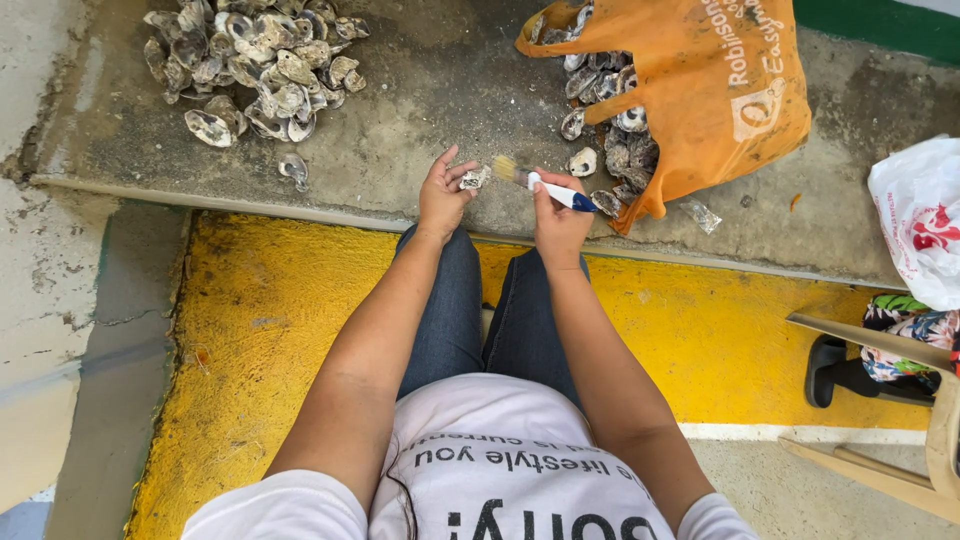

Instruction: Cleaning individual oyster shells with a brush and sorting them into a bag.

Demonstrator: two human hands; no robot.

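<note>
Shells in one loose heap of oyster shells lie at upper left on the concrete ledge, too many to count. Left hand pinches one small oyster shell, face tilted toward the bristles. Right hand grips one paintbrush, tip at the shell. One orange plastic bag spills further shells. One white plastic bag sits far right.

The shell in the left hand looks chalky, rough and matt. The brush in the right hand has a smooth glossy plastic handle and pale bristles. The ledge is rough, stained concrete. The orange bag is thin, creased plastic. The yellow floor is grainy paint.
</note>
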